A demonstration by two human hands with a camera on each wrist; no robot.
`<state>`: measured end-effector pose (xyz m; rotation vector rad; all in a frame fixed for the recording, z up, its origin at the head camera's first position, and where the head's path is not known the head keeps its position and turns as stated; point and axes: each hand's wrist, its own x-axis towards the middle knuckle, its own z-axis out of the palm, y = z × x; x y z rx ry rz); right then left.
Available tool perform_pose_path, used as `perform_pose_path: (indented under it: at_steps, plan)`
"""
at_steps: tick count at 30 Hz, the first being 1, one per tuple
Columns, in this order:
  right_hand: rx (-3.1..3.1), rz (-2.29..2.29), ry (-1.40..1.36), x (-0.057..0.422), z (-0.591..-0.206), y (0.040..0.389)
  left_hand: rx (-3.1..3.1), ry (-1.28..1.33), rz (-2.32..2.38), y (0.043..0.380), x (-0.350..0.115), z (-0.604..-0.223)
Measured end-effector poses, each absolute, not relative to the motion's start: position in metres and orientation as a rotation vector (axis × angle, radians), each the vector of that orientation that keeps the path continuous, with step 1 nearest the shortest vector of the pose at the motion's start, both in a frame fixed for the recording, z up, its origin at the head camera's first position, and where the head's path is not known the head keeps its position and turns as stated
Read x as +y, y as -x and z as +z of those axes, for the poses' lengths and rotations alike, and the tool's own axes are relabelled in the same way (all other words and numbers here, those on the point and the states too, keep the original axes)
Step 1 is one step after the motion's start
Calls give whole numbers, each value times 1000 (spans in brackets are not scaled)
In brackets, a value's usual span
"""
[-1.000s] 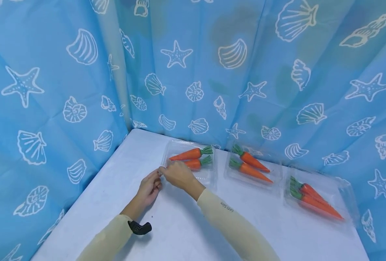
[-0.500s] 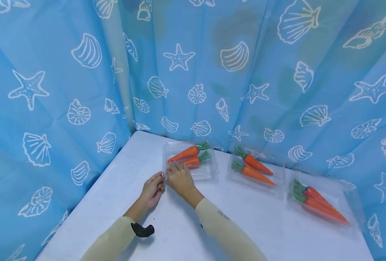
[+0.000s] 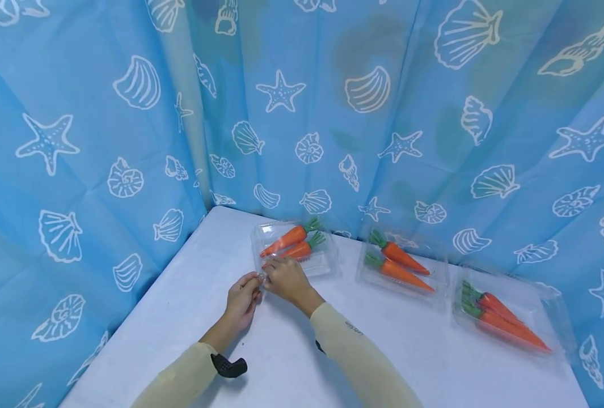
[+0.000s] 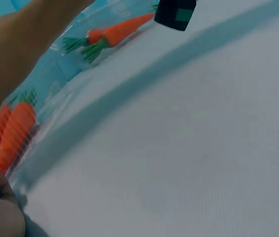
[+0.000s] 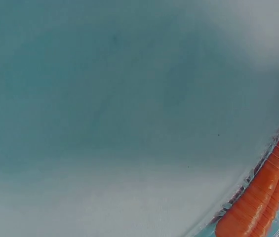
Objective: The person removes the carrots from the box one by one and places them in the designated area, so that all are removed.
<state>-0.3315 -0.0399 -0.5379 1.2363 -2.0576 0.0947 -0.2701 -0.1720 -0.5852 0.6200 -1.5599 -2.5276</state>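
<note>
A clear plastic clamshell box (image 3: pixel 327 265) with two orange carrots (image 3: pixel 287 239) in it, green tops toward the far right, sits at the far left of the table. At its near left corner my left hand (image 3: pixel 243 300) pinches the edge, a small clear bit showing at the fingertips. My right hand (image 3: pixel 287 279) is curled over the near side of the same box, its fingertips beside the left ones, covering part of that edge. In the left wrist view the left hand (image 4: pixel 1 212) appears at the lower left, beside the carrots (image 4: pixel 13 136).
Another clear box (image 3: pixel 365 277) holding two carrots (image 3: pixel 404 272) stands to the right. Farther right is a third box (image 3: pixel 562 323), also with two carrots (image 3: pixel 508 326). A blue shell-patterned curtain (image 3: pixel 302 102) rises behind the white table (image 3: pixel 424 351).
My right hand drew back from the corner, its fingers spread over the near carrot, then curled again at the box's near edge. The box has tilted slightly; the left hand stays at the corner.
</note>
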Motion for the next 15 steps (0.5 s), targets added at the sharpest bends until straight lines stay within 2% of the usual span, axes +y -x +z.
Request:
perform_pose_path:
  at_steps: [15]
  plan:
    - [-2247,179,-1274,-38,-524,323,-1456,-584,-2630,268,-176,-586]
